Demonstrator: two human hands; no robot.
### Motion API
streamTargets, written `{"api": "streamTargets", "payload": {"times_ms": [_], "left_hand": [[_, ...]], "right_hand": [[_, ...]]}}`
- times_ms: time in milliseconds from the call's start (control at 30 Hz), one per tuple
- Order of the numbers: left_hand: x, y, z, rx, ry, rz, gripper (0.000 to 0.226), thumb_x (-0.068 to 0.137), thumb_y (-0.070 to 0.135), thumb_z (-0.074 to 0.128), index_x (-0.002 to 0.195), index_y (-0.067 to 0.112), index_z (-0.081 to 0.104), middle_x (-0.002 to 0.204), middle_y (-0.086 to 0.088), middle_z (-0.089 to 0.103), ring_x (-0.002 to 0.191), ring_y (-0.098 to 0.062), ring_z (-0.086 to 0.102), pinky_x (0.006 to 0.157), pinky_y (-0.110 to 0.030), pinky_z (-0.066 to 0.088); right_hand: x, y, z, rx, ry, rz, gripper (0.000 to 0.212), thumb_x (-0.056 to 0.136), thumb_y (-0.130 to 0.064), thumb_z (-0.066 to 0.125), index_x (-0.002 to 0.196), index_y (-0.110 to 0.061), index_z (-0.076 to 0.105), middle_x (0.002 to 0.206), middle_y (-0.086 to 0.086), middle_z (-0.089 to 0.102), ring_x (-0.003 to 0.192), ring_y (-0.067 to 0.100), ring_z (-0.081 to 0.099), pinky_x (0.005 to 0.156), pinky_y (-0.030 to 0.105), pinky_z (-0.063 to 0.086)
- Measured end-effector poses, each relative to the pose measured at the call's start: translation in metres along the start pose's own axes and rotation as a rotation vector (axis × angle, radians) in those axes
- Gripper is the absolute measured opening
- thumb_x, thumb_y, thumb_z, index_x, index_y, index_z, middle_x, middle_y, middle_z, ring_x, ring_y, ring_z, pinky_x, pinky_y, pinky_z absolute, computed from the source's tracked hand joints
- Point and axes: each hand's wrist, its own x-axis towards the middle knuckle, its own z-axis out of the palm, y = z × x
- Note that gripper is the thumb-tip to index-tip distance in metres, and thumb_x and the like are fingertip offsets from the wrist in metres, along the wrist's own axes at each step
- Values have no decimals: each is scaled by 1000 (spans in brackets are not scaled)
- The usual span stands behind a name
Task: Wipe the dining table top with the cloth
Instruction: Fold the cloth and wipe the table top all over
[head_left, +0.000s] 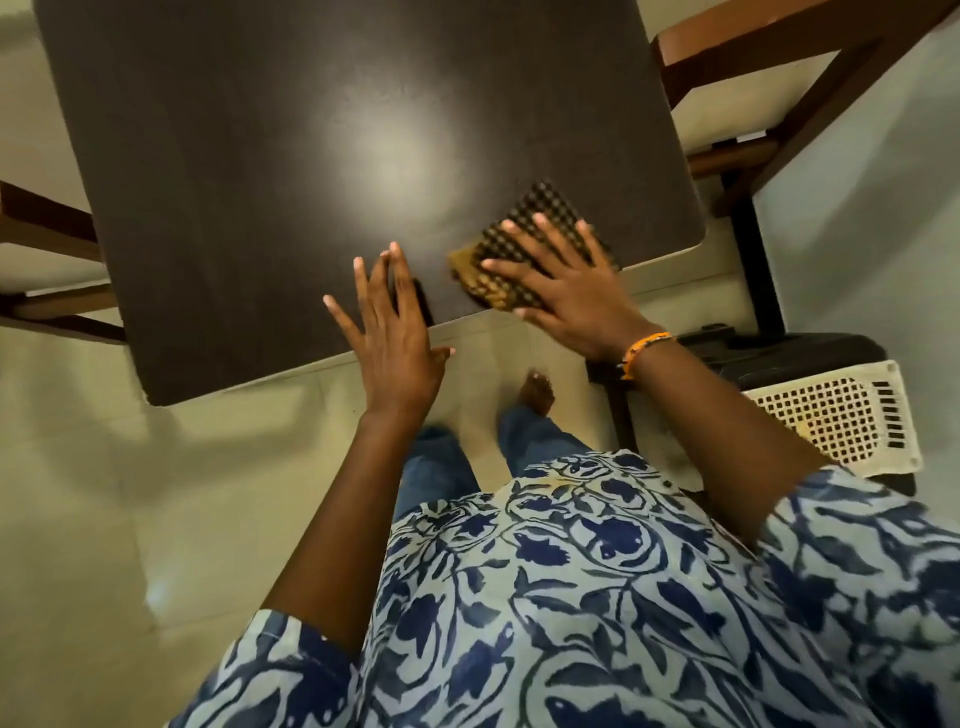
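The dining table top (291, 171) is dark brown with a bright light glare near its middle. A folded cloth (540, 223), yellow-brown with a dark dotted pattern, lies flat near the table's near right corner. My right hand (566, 291) presses flat on the cloth with fingers spread, covering its near half. My left hand (395, 332) is flat and open at the table's near edge, left of the cloth, with its fingers over the table and nothing in it.
A wooden chair (769, 88) stands at the table's far right, another chair (47, 249) at the left. A white perforated basket (841, 421) and a dark case (779, 353) sit on the floor at right. Pale floor tiles lie below; my feet are near the table edge.
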Motion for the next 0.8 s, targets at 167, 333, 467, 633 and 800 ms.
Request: {"api": "streamTargets", "payload": {"times_ms": [167,333,467,633,800], "left_hand": [[4,14,4,10,-11,30,116,69,33,78,148,8,-3,156,-12,11,145,-31,-3,108,-58,-12],[5,17,5,-10,-17,10,113,70,28,77,148,11,-3,155,-11,16,145,-28,9,107,-60,-13],[4,17,5,-32,1,-12,114,70,25,77,148,13,-4,151,-13,25,142,-25,21,106,-60,-13],[5,22,7,-25,1,-12,109,72,20,75,148,14,-2,153,-16,18,144,-27,11,107,-61,-12],[16,39,8,24,-14,59,107,70,19,77,148,11,5,152,-15,26,143,-31,15,106,-61,-11]], "right_hand": [[-39,77,-16,87,-11,222,58,89,-51,34,144,-47,13,160,-6,4,147,21,-4,114,53,-4],[-36,67,-13,156,97,375,57,89,-46,42,143,-44,24,160,-4,9,147,23,0,113,54,-6],[-7,6,-2,120,109,365,58,91,-42,45,145,-40,24,160,1,7,147,28,0,112,56,-6],[26,-55,9,102,35,-2,55,93,-44,43,145,-35,27,160,1,9,147,28,1,113,54,-8],[9,2,3,46,51,-83,58,92,-46,42,145,-39,22,159,-2,13,147,24,5,115,51,0]]}}
